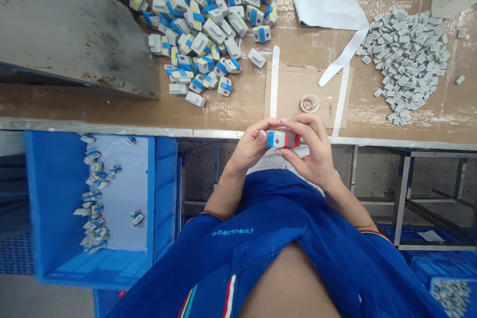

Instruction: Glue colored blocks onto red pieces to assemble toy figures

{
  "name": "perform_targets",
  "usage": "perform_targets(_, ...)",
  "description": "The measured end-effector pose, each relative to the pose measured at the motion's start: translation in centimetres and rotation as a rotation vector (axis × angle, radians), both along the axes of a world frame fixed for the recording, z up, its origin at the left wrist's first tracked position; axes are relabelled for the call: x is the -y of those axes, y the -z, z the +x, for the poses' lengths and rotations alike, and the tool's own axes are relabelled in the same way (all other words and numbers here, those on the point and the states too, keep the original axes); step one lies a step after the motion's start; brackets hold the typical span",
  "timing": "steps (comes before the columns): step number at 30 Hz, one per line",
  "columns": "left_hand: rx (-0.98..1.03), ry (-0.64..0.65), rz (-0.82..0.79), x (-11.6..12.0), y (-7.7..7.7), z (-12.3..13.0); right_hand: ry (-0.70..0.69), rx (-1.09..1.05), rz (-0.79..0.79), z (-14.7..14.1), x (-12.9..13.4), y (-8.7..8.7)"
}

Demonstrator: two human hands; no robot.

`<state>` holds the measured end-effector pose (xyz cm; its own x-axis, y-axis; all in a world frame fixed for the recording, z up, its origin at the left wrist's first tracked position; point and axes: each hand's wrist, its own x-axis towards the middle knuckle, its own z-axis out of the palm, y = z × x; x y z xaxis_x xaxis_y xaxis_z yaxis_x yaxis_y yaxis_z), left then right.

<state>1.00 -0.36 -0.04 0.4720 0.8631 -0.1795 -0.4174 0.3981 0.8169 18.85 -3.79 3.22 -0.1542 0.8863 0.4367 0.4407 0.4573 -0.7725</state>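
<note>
My left hand [253, 145] and my right hand [311, 146] meet just off the table's front edge. Between their fingertips is a small block [278, 139], white and blue on its left part, with a red and grey part at its right end. The fingers of my left hand pinch the blue end, while my right thumb and fingers close around the red and grey end. Beyond my hands, a small round cup [303, 104] with a thin stick [323, 101] in it stands on a taped cardboard sheet [288, 84].
A heap of grey, blue and yellow blocks [214, 30] lies at the back left, beside a metal chute [74, 25]. Small grey pieces [410, 54] are piled at the right. A white cloth [328, 5] lies between. A blue crate [55, 208] with blocks stands at the lower left.
</note>
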Motion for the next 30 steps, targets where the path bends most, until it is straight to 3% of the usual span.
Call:
perform_targets(5,0.025,0.116,-0.198,0.0,0.0,-0.2,-0.078,-0.002,-0.059,0.8,-0.1,0.0)
perform_targets(11,-0.163,0.216,0.000,-0.1,0.0,-0.6,-0.148,-0.049,-0.230,1.7,0.1,0.3)
perform_targets(13,-0.251,0.141,0.144,0.0,-0.5,-1.0,-0.115,-0.153,-0.321,1.7,0.2,0.7)
perform_targets(17,-0.316,-0.148,0.515,0.4,-0.9,-1.2,-0.066,-0.397,-0.447,1.3,0.5,1.4)
perform_targets(21,-0.337,-0.219,0.772,0.3,-0.5,-1.0,-0.101,-0.480,-0.446,1.2,0.5,1.4)
perform_targets(26,-0.372,-0.259,0.882,-0.1,-0.2,-1.1,-0.128,-0.443,-0.450,1.5,0.8,1.3)
perform_targets(30,-0.388,-0.294,0.901,0.0,-0.4,-1.0,-0.116,-0.419,-0.359,1.6,0.8,1.3)
